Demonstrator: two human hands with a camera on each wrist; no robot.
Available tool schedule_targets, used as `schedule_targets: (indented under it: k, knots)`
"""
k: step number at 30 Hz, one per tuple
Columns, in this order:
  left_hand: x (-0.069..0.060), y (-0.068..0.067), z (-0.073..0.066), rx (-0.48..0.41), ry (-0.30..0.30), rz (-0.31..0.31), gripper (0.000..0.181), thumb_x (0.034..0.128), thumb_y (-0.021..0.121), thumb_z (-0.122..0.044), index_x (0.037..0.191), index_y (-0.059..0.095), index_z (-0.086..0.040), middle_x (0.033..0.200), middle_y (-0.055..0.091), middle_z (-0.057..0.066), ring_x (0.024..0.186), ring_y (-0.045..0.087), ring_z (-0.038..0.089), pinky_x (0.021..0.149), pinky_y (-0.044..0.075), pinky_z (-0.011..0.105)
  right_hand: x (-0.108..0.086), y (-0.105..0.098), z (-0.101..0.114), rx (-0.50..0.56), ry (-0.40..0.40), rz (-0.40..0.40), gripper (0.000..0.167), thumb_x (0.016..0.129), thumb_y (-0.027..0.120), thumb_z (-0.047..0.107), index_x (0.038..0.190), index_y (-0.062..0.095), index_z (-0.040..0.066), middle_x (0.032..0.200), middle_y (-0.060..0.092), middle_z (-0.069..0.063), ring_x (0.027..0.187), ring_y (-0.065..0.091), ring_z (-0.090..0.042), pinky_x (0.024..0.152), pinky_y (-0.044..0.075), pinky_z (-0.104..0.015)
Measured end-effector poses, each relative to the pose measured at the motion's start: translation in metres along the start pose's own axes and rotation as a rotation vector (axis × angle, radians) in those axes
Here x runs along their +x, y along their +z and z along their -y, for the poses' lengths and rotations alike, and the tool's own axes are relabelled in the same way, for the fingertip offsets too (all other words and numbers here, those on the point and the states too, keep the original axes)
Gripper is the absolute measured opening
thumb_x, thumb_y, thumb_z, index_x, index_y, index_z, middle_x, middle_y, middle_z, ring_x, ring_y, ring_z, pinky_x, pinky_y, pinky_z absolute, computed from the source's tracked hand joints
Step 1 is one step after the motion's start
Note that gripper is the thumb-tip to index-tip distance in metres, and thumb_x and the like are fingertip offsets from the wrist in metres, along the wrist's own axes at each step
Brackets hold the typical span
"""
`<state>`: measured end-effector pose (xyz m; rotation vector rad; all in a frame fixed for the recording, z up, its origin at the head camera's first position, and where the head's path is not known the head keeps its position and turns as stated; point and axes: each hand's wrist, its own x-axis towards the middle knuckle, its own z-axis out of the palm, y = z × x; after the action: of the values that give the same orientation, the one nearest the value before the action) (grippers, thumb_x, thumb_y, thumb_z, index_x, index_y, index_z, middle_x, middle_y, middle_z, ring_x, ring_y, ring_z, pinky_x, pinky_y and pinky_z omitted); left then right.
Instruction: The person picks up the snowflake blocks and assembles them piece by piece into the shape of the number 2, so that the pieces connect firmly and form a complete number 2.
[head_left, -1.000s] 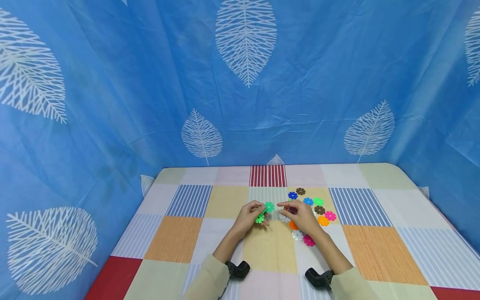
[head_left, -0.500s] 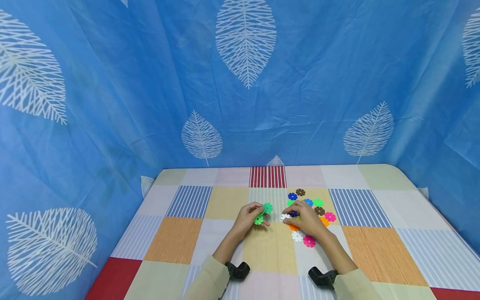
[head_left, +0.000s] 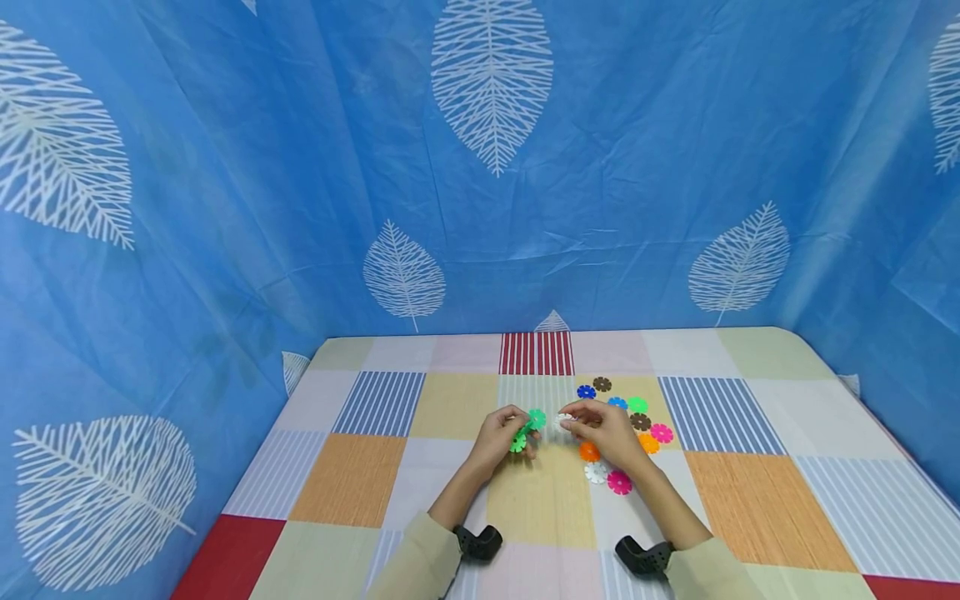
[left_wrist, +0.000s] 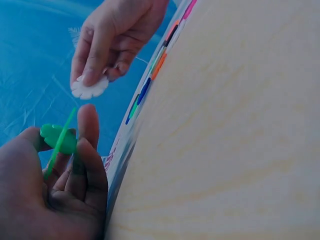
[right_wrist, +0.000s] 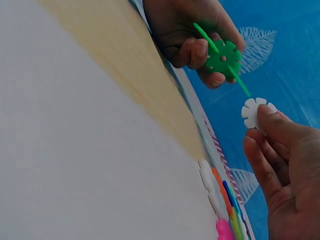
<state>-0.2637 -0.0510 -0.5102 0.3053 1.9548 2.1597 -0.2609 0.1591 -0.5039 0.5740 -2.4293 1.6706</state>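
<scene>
Blue cloth (head_left: 615, 150) printed with white leaves, behind a patchwork-patterned tabletop (head_left: 540, 504). Raised above that, a white, round, notched plastic disc (right_wrist: 250, 114), pinched between thumb and fingers of the right hand (head_left: 607, 431). Near it but apart, crossed green notched plastic discs (right_wrist: 232, 52), gripped in the left hand (head_left: 497, 437). Around the right hand, loose multicoloured discs (head_left: 619, 482) flat on the tabletop. Farther out, beige sleeves (head_left: 420, 554) and black wrist-worn devices (head_left: 480, 543).
</scene>
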Motion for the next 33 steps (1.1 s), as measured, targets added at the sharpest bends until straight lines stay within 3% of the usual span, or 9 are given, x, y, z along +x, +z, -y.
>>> schedule_targets:
  k: [6, 16, 19, 26, 33]
  knots:
    - [0.001, 0.002, 0.001, -0.005, -0.007, -0.012, 0.017, 0.0933, 0.051, -0.013, 0.086, 0.055, 0.001, 0.078, 0.064, 0.027, 0.043, 0.054, 0.012, 0.044, 0.048, 0.023, 0.000, 0.007, 0.004, 0.047, -0.024, -0.013, 0.016, 0.083, 0.070, 0.022, 0.091, 0.067, 0.009, 0.079, 0.067, -0.002, 0.065, 0.064, -0.015, 0.054, 0.054, -0.030]
    - [0.000, 0.003, -0.001, 0.004, -0.004, 0.000, 0.018, 0.0935, 0.050, -0.013, 0.083, 0.054, 0.001, 0.068, 0.063, 0.011, 0.045, 0.053, 0.011, 0.044, 0.048, 0.022, -0.001, 0.010, 0.007, 0.036, -0.055, -0.033, 0.009, 0.082, 0.070, 0.013, 0.088, 0.067, 0.007, 0.080, 0.068, -0.005, 0.067, 0.065, -0.025, 0.058, 0.054, -0.030]
    - [0.000, 0.004, 0.000, 0.012, 0.004, 0.014, 0.019, 0.0941, 0.051, -0.013, 0.082, 0.054, 0.001, 0.066, 0.063, 0.007, 0.047, 0.054, 0.011, 0.045, 0.047, 0.021, 0.000, 0.011, 0.006, 0.002, -0.101, -0.023, 0.006, 0.081, 0.071, 0.010, 0.086, 0.068, 0.010, 0.079, 0.067, -0.001, 0.066, 0.064, -0.020, 0.058, 0.054, -0.027]
    - [-0.012, 0.010, -0.024, 0.024, 0.014, 0.044, 0.018, 0.0932, 0.051, -0.005, 0.079, 0.053, 0.006, 0.065, 0.062, 0.009, 0.055, 0.057, 0.012, 0.050, 0.047, 0.021, 0.000, 0.014, 0.005, -0.128, -0.249, -0.057, 0.010, 0.079, 0.072, 0.007, 0.079, 0.069, 0.017, 0.074, 0.065, 0.010, 0.061, 0.059, -0.006, 0.052, 0.051, -0.024]
    - [-0.013, 0.010, -0.025, 0.042, 0.040, 0.039, 0.016, 0.0922, 0.051, -0.002, 0.079, 0.053, 0.007, 0.067, 0.062, 0.020, 0.055, 0.057, 0.013, 0.051, 0.047, 0.021, -0.002, 0.017, 0.005, -0.200, -0.330, -0.100, 0.012, 0.076, 0.074, 0.003, 0.078, 0.070, 0.014, 0.072, 0.066, 0.008, 0.061, 0.058, -0.005, 0.050, 0.048, -0.022]
